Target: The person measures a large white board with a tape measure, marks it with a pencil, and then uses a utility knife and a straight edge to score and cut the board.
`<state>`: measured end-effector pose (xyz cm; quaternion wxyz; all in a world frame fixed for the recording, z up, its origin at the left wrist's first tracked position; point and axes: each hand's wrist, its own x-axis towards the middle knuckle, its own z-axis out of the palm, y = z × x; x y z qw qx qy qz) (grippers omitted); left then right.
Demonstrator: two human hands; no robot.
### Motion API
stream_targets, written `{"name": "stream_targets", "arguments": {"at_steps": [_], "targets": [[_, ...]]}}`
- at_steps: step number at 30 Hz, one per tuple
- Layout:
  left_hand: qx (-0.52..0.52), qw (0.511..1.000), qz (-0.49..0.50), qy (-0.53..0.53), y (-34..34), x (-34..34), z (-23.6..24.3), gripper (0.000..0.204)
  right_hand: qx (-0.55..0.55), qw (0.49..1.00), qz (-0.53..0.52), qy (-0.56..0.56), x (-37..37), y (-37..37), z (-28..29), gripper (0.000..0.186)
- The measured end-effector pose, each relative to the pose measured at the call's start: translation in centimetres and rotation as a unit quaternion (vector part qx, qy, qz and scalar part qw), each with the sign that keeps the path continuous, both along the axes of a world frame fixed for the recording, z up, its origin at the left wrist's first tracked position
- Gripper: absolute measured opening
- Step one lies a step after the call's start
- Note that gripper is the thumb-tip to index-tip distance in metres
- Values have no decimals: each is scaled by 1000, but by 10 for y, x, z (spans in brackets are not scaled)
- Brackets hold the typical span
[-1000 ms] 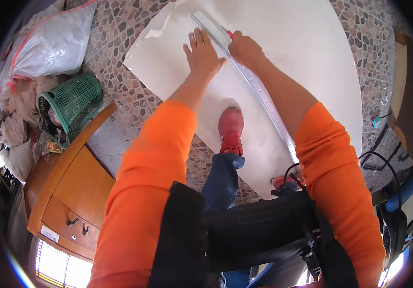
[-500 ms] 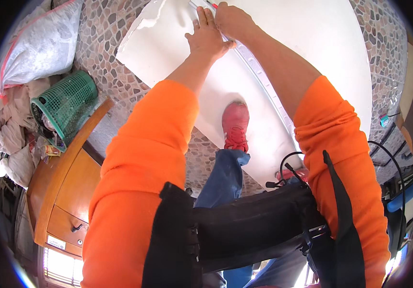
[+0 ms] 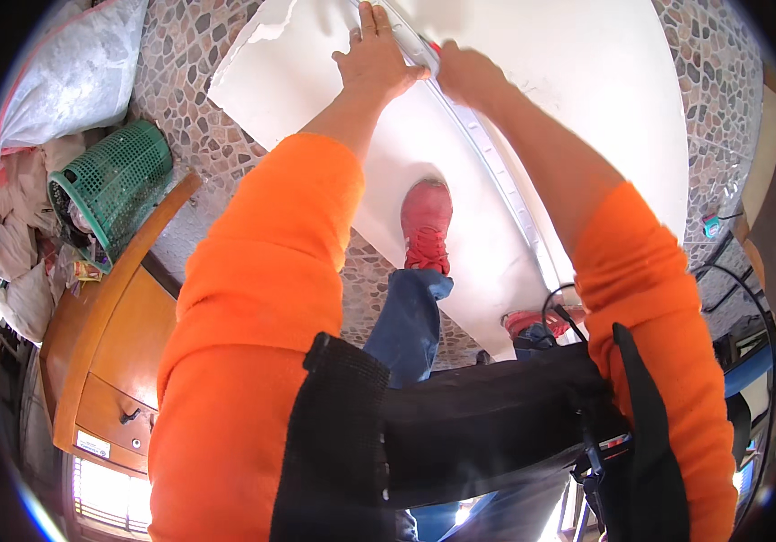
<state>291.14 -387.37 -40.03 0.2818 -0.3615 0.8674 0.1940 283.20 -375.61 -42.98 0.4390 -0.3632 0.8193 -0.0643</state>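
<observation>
A large white board with a torn, rough left edge lies on the floor. Across it runs a long metal strip with evenly spaced slots or marks. My left hand rests on the strip's far part, fingers stretched out and thumb spread. Just right of it, my right hand is closed round a thin red tool beside the strip; only its red end shows, so its exact kind is unclear. My red shoe stands on the board, left of the strip, and my other shoe is near the strip's close end.
On the left are a tipped green basket, a big white sack, crumpled bags and a wooden cabinet. Stone-patterned floor surrounds the board. A small teal object and a black cable are at the right.
My right hand has slid along the strip toward me with the red tool. My left hand stays spread on the strip; the whole view has shifted slightly.
</observation>
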Motion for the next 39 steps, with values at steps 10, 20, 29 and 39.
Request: {"name": "stream_targets", "arguments": {"at_steps": [10, 20, 29, 39], "targets": [[-35, 998, -32, -46, -4, 6, -14, 122, 136, 984, -91, -74, 49, 148, 34, 27], [-13, 999, -41, -17, -3, 7, -31, 120, -48, 993, -96, -46, -12, -72, 8, 32], [14, 998, -52, 19, -3, 3, -17, 114, -114, 992, -48, -10, -26, -98, -12, 37], [-12, 999, -32, -5, -3, 5, -19, 123, -22, 1000, -18, -12, 12, 21, -3, 22]]}}
